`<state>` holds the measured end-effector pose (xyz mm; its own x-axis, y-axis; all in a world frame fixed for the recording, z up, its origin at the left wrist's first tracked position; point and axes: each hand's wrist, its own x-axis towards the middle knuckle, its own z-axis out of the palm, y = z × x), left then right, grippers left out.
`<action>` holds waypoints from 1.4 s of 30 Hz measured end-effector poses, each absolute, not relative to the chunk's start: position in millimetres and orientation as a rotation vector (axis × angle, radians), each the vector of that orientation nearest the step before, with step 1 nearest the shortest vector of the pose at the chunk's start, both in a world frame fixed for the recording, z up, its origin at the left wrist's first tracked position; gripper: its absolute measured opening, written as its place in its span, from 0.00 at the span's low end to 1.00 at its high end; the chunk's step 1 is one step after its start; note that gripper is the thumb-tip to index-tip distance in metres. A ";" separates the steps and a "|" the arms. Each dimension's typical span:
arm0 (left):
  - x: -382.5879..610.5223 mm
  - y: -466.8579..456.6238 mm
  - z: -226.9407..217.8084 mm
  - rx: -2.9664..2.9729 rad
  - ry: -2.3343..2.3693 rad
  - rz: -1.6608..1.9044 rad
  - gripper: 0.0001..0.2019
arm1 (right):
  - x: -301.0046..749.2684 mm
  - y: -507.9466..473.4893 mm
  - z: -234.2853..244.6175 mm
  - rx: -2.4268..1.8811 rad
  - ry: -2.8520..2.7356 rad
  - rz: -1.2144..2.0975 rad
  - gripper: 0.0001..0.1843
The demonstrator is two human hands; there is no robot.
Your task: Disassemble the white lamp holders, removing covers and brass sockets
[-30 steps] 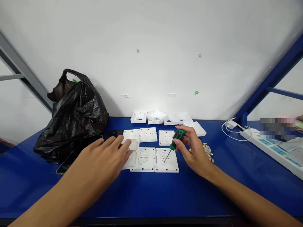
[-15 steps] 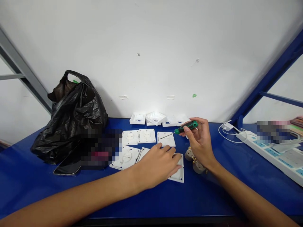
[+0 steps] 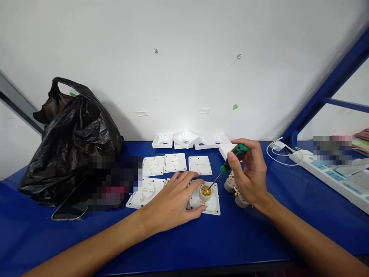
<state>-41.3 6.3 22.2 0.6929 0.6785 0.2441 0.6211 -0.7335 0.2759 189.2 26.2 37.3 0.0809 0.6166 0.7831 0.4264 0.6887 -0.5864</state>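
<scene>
My right hand [image 3: 249,177] grips a screwdriver [image 3: 235,158] with a green and black handle. The screwdriver slants down to the left, its tip inside a round lamp socket [image 3: 205,192] with a brass-coloured interior. That socket sits on a white square plate [image 3: 213,206]. My left hand [image 3: 175,200] lies over the plate's left side, with forefinger and thumb bracketing the socket; its other fingers reach over a neighbouring plate that is mostly hidden. More loose lamp sockets [image 3: 230,184] with brass terminals lie just beside my right hand, which partly covers them.
Several white plates [image 3: 175,163] lie in rows on the blue table [image 3: 178,248]. White box-shaped covers [image 3: 163,141] line the wall behind. A black plastic bag [image 3: 77,134] and a phone [image 3: 70,207] are at left. A power strip [image 3: 331,175] with a white cable stands at right.
The screwdriver tip has come down from above the back plates into the socket. My left hand has shifted left, exposing the socket on the front plate. The camera view has shifted slightly.
</scene>
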 end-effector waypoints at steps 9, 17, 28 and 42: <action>-25.8 6.7 12.1 2.698 1.090 0.561 0.12 | 184.7 19.9 38.1 -0.901 -1.786 0.041 0.15; -26.3 3.8 6.4 2.785 1.081 0.530 0.17 | 183.5 17.7 37.7 -0.893 -1.812 -0.001 0.15; -38.5 0.8 1.5 2.823 0.956 0.587 0.29 | 173.7 15.3 37.1 -1.038 -1.615 0.000 0.13; -36.0 1.8 2.5 2.792 0.950 0.526 0.27 | 165.2 10.9 37.4 -1.030 -1.672 -0.073 0.16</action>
